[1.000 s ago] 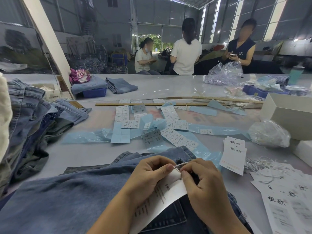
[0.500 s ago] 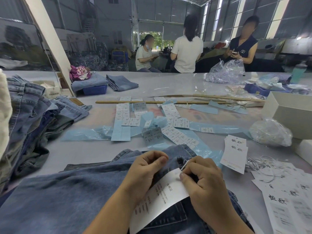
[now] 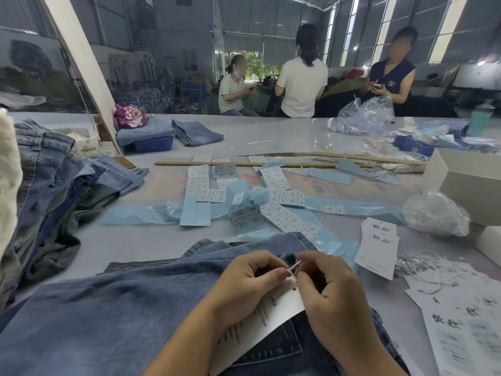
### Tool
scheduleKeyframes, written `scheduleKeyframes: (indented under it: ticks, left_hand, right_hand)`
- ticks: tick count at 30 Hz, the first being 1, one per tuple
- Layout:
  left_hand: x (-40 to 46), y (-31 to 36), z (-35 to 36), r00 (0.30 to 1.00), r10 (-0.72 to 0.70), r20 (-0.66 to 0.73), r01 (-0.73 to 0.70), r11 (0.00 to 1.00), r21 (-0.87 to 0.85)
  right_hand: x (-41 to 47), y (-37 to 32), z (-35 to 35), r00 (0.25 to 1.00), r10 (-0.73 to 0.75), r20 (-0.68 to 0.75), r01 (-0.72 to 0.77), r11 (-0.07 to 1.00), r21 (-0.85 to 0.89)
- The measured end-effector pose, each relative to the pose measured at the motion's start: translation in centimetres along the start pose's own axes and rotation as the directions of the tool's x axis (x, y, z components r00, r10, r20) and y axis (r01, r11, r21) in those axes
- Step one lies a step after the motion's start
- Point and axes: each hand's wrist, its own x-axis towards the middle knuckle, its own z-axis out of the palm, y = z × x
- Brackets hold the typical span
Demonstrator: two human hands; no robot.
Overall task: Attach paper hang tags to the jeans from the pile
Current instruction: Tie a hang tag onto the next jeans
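A big grey shed, with three people sitting or standing beyond a long pale table (image 3: 271, 137) that takes up most of the view. At the far left, a pile of jeans (image 3: 54, 185) slumps in loose folds. Further back a blue tray (image 3: 154, 143) carries a folded pair of jeans on top; what lies inside it is hidden. In the middle, label sheets (image 3: 282, 185) are scattered over blue backing strips.

Close in front, one pair of jeans (image 3: 113, 316) is spread flat. The denim looks heavy and limp, so it should stay put under the work. Over it, the left hand (image 3: 244, 289) has its fingers curled, thumb and forefinger pinching a thin white string (image 3: 294, 268). The right hand (image 3: 333, 291) is also curled, pinching the top edge of a paper tag (image 3: 273, 313) by its punched hole. The tag looks light and stiff enough to crease, so it is best held near the hole.

To the right lie a stack of tags (image 3: 379, 248), loose strings (image 3: 423, 267), a clear bag (image 3: 436, 213) of what look like more strings, and a white box (image 3: 466, 183), contents out of sight.
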Motion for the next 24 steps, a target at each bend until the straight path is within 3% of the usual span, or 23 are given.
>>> scheduleKeyframes:
  ticks: [7,14,18,21,24]
  left_hand:
    - [0.0,0.0,-0.3,1.0,-0.005,-0.006,0.004,0.984,-0.18]
    - [-0.1,0.2,-0.1,0.999,-0.013,-0.033,0.008,0.99,-0.143]
    - [0.3,-0.3,-1.0,0.966,-0.145,-0.216,0.003,0.835,-0.55]
    - [0.4,-0.1,-0.8,0.982,-0.133,-0.133,0.074,0.922,-0.379]
    - [0.4,-0.1,-0.6,0.978,-0.142,-0.153,0.048,0.867,-0.495]
  right_hand:
    - [0.4,0.2,0.3,0.993,-0.084,0.081,0.094,0.986,-0.14]
    - [0.2,0.4,0.5,0.992,-0.107,0.06,0.116,0.978,-0.172]
    - [0.3,1.0,0.3,0.996,-0.094,0.0,0.094,0.994,-0.056]
    - [0.3,0.8,0.4,0.996,-0.089,-0.007,0.089,0.994,-0.064]
    - [0.2,0.7,0.3,0.994,-0.113,0.014,0.113,0.991,-0.07]
